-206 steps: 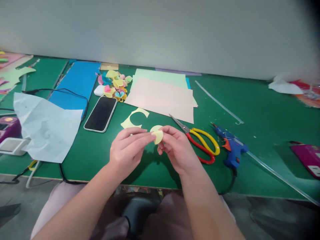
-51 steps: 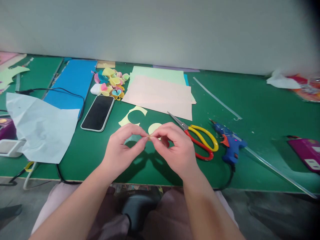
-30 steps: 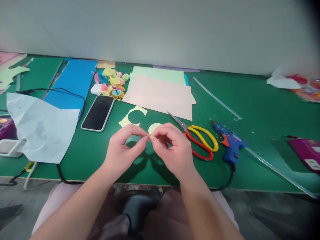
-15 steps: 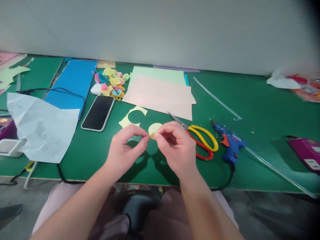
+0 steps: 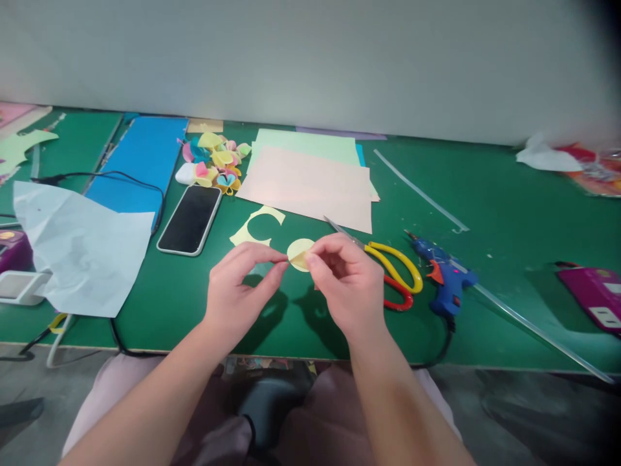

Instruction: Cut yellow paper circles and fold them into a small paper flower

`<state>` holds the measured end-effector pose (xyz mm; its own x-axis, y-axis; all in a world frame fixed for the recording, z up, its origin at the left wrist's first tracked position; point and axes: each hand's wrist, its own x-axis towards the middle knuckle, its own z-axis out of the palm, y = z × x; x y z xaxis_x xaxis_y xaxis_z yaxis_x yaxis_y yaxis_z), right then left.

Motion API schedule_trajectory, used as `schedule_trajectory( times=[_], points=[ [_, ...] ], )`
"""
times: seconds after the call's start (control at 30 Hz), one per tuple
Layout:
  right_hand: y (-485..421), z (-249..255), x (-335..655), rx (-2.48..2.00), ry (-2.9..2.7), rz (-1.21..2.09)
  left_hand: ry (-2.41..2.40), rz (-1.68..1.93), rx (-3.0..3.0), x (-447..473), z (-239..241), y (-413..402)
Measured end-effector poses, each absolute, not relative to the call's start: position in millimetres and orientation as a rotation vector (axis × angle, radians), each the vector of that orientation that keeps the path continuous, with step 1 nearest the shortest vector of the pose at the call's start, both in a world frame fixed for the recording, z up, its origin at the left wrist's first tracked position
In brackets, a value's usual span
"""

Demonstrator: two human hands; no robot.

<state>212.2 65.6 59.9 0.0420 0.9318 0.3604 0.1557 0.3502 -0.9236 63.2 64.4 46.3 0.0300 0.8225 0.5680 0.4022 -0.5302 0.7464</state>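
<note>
Between my two hands a small folded piece of yellow paper (image 5: 299,261) is held above the table. My left hand (image 5: 242,281) is closed, thumb and forefinger pinching its left tip. My right hand (image 5: 350,281) grips the right end between thumb and fingertips, which cover part of it. Just behind the fingers lies a pale yellow paper circle (image 5: 300,246), partly hidden by the held piece. A yellow paper scrap (image 5: 240,234) with a round cut-out rests beyond my left hand. Scissors (image 5: 395,255) with yellow and red handles lie partly behind my right hand.
Pink (image 5: 310,188) and green sheets are stacked at the back, beside several colourful paper flowers (image 5: 218,158). A phone (image 5: 190,220) and a crumpled white sheet (image 5: 87,249) lie left. A blue glue gun (image 5: 449,285) with a clear glue stick lies right.
My hands have drawn slightly apart, the right one shifting a little right. More of the folded yellow paper now shows between the fingers. Other things on the table stay put.
</note>
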Motion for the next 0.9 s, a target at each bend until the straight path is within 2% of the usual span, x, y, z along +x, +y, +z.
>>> schedule_trajectory(
  times=[0.4,0.9],
  points=[
    [63.3,60.6,211.9,-1.079,-1.456,0.863,1.247,1.474,2.090,64.3,53.3,63.8],
    [66.6,56.1,211.2,-1.095,-1.476,0.893,1.311,1.384,1.967,63.6,48.0,63.4]
  ],
)
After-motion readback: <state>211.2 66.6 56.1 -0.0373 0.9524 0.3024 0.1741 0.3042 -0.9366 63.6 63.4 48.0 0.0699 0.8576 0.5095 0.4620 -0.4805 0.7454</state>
